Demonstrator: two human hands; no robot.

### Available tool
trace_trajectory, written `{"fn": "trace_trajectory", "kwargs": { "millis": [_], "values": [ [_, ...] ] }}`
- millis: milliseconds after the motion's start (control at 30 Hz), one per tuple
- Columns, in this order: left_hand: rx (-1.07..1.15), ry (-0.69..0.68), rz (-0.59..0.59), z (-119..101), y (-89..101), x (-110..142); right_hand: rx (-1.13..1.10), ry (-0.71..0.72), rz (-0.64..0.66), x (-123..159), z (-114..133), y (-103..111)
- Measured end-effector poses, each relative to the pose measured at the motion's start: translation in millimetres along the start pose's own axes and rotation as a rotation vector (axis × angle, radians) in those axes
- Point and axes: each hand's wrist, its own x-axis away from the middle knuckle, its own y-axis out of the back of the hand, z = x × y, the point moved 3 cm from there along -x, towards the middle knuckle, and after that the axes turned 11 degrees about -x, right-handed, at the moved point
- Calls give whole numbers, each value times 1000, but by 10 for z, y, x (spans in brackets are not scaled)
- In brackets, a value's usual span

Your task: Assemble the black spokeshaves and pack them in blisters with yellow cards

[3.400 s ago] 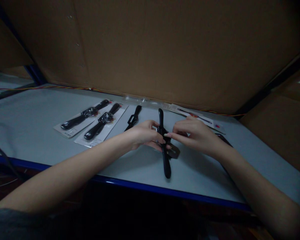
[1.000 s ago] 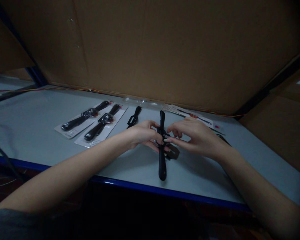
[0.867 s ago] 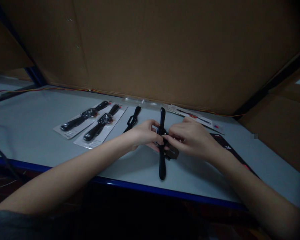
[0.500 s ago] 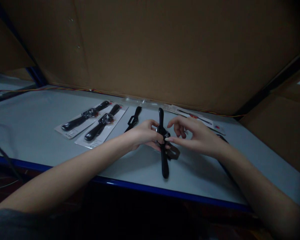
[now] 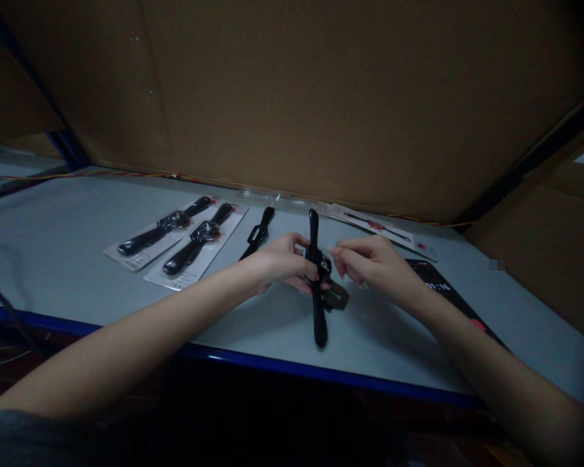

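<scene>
My left hand (image 5: 287, 263) is closed around the middle of a black spokeshave (image 5: 320, 318), whose two handles point away from me and toward me. Just right of its metal centre is my right hand (image 5: 370, 259), fingers curled with thumb and fingertips together; anything pinched there is too small to make out. A flat brownish metal plate (image 5: 339, 297) shows under the spokeshave's middle, by my left fingertips; whether it is attached cannot be seen. Left of my left hand lies another black spokeshave body (image 5: 259, 235) with an open frame, its near end partly covered by that hand.
Two packaged spokeshaves (image 5: 148, 241) (image 5: 191, 251) lie on cards at the left. Clear plastic packaging (image 5: 277, 198) and a printed card (image 5: 377, 227) rest along the cardboard wall (image 5: 292, 97). A dark phone (image 5: 452, 295) showing digits sits partly under my right forearm. The shelf has a blue front edge (image 5: 272, 366).
My right hand has drawn back slightly from the spokeshave's centre, and its fingers have closed together. More of the phone shows now. My left hand keeps its hold.
</scene>
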Motion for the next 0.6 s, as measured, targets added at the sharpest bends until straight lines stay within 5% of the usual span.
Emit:
{"fn": "trace_trajectory", "kwargs": {
  "millis": [167, 367, 467, 600],
  "values": [
    [1, 3, 6, -7, 9, 0, 150, 280, 143, 6, 58, 164],
    [-31, 21, 48, -8, -22, 7, 343, 326, 150, -13, 8, 71],
    [-25, 17, 18, -1, -21, 10, 308, 191, 86, -17, -1, -54],
    [-8, -18, 5, -2, -16, 13, 1, -192, 33, -13, -55, -147]
  ]
}}
